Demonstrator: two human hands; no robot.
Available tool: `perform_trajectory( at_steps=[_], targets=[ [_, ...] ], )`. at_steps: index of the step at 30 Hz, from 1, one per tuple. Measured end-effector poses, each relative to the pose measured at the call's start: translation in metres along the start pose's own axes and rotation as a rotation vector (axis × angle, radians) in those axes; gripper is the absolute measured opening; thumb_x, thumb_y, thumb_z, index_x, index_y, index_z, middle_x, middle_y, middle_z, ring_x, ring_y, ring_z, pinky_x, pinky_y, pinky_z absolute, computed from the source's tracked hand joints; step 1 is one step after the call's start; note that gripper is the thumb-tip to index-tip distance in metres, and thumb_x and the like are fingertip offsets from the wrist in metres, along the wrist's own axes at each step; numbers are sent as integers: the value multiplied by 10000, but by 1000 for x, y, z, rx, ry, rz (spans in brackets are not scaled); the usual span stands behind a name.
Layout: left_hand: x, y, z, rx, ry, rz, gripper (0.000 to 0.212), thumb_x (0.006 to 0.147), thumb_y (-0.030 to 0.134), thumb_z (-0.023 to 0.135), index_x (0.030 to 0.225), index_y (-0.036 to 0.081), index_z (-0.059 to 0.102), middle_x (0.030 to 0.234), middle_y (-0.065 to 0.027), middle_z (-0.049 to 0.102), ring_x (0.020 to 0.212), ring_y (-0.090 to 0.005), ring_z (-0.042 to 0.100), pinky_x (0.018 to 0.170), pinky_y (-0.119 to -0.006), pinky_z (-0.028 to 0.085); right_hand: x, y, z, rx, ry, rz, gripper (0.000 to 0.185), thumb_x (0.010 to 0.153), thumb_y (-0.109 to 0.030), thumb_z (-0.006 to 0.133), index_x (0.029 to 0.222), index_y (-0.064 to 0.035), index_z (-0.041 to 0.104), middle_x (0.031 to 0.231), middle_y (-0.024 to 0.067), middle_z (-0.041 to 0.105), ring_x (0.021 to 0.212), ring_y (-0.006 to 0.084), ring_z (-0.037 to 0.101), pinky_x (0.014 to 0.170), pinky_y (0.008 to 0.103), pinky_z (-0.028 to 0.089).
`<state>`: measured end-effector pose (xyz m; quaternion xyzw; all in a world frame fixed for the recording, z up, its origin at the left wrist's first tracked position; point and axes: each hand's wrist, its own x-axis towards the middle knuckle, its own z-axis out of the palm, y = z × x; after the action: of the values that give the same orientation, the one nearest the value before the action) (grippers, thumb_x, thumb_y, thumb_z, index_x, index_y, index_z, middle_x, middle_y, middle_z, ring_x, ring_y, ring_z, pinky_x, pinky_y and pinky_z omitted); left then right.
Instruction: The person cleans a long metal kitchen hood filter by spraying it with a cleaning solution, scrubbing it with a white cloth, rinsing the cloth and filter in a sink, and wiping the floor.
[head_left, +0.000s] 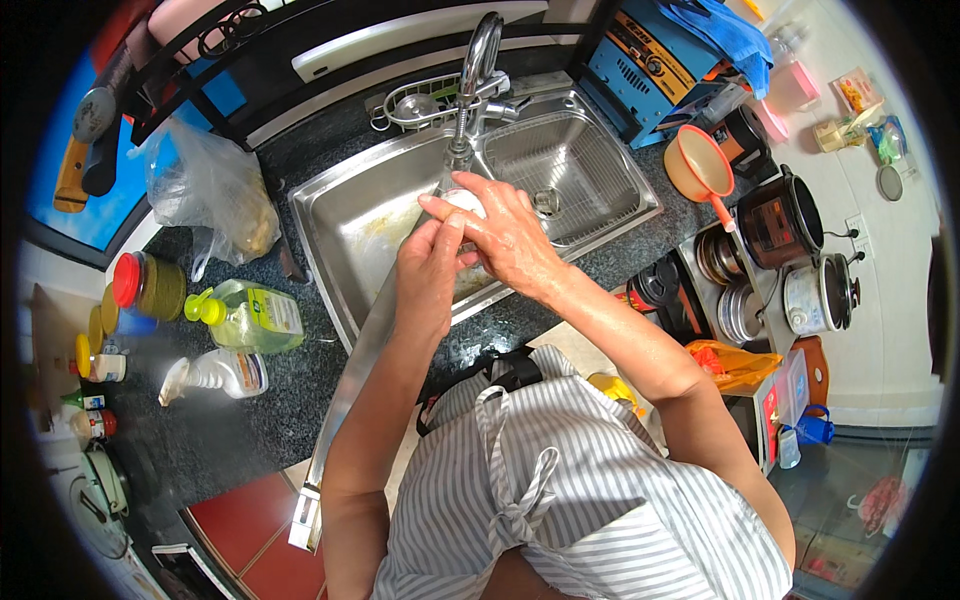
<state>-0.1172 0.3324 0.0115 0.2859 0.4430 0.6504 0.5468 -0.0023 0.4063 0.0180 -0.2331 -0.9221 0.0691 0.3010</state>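
Over the stainless steel sink (352, 217), my two wet hands meet below the faucet (480, 60). My right hand (510, 232) curls around a small white object (466, 201), mostly covered by the fingers; its kind is unclear. My left hand (429, 262) touches the right hand's fingers, and its own fingertips are partly hidden. A long flat metal strip (360, 375) slants from the left basin, over the counter's front edge, down past my left forearm. Its lower end carries a bright, squared-off piece. Whether my left hand grips the strip cannot be seen.
Left of the sink are a pump bottle of green liquid (262, 315), a white spray bottle (232, 373), a lidded jar (150, 283) and a filled plastic bag (214, 195). A wire rack (555, 172) lines the right basin. An orange-rimmed dipper (697, 165) and cookers (780, 217) stand right.
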Motion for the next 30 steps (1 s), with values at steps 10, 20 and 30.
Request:
perform_trajectory(
  at_steps=[10, 20, 30],
  targets=[
    [0, 0, 6, -26, -8, -19, 317, 950, 291, 494, 1084, 12, 564, 1015, -44, 594, 886, -106, 553, 769, -262, 453, 3, 18, -4, 168, 26, -42, 393, 625, -23, 639, 998, -143, 620, 1311, 146, 438, 1105, 351, 468, 893, 414, 399],
    [-11, 11, -2, 756, 95, 656, 249, 745, 0, 696, 962, 36, 579, 990, -75, 573, 874, -163, 549, 771, -290, 445, 12, 25, -20, 225, 51, -239, 227, 665, -55, 634, 882, -119, 655, 1310, 141, 453, 1141, 340, 476, 948, 435, 402],
    [-11, 38, -5, 1166, -69, 990, 366, 674, 73, 746, 1022, 111, 641, 944, -53, 549, 887, -246, 523, 741, -350, 450, 8, 27, -21, 189, 55, -386, 232, 737, -181, 639, 952, -95, 631, 1308, 128, 457, 1138, 346, 484, 929, 445, 418]
  ],
)
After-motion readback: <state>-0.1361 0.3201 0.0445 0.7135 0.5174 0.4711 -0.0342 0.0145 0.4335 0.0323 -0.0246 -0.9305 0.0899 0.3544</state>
